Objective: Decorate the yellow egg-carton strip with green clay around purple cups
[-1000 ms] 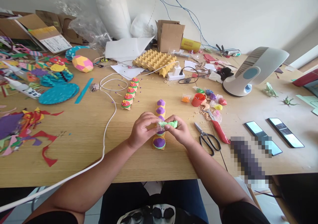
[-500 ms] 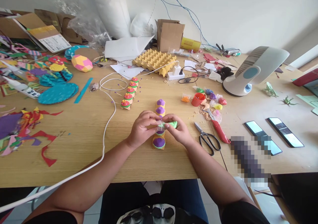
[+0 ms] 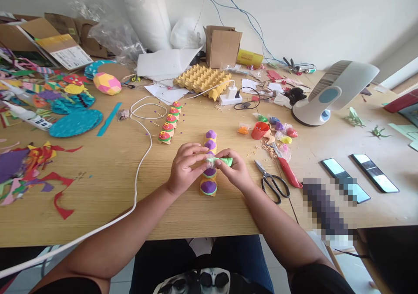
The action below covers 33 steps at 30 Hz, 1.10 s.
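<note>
While left hand (image 3: 185,168) and right hand (image 3: 237,171) fingers (image 3: 225,169) pinch a green packet (image 3: 226,161), scissors (image 3: 266,175) and red cup (image 3: 260,131) sit rightward

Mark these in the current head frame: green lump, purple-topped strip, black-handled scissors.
Green lump (image 3: 226,161): head view, on its bright green end at picture right.
Purple-topped strip (image 3: 208,186): head view, on its nearest purple cap.
Black-handled scissors (image 3: 266,175): head view, where blades meet handles.
</note>
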Each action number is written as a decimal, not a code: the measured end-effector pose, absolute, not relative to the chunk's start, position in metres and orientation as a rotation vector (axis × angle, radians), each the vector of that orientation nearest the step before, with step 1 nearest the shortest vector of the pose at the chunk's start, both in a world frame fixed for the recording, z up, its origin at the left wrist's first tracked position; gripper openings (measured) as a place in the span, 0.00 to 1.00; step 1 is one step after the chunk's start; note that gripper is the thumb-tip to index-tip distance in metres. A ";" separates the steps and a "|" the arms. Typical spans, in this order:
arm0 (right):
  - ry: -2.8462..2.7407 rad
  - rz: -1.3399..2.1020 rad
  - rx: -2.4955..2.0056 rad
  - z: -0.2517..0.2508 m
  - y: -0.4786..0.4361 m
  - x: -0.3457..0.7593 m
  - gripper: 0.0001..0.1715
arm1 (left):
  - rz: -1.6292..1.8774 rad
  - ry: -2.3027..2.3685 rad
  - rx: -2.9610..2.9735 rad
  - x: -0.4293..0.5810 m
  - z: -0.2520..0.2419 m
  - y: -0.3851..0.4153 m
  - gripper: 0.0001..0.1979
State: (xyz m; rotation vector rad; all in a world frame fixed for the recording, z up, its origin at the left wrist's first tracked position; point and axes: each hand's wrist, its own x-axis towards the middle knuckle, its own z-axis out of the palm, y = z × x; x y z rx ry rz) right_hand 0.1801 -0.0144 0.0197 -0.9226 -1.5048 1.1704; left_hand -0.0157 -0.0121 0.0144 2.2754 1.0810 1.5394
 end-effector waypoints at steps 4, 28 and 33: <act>-1.434 1.253 -0.913 0.017 -0.014 0.179 0.19 | 1.584 1.105 2.154 -0.016 0.015 -0.010 0.10; -1.641 0.955 -0.937 0.012 -0.010 0.181 0.13 | 1.387 1.174 2.176 -0.017 0.010 -0.006 0.11; -1.672 0.905 -0.895 0.013 -0.009 0.180 0.11 | 1.369 1.112 2.165 -0.016 0.010 -0.006 0.10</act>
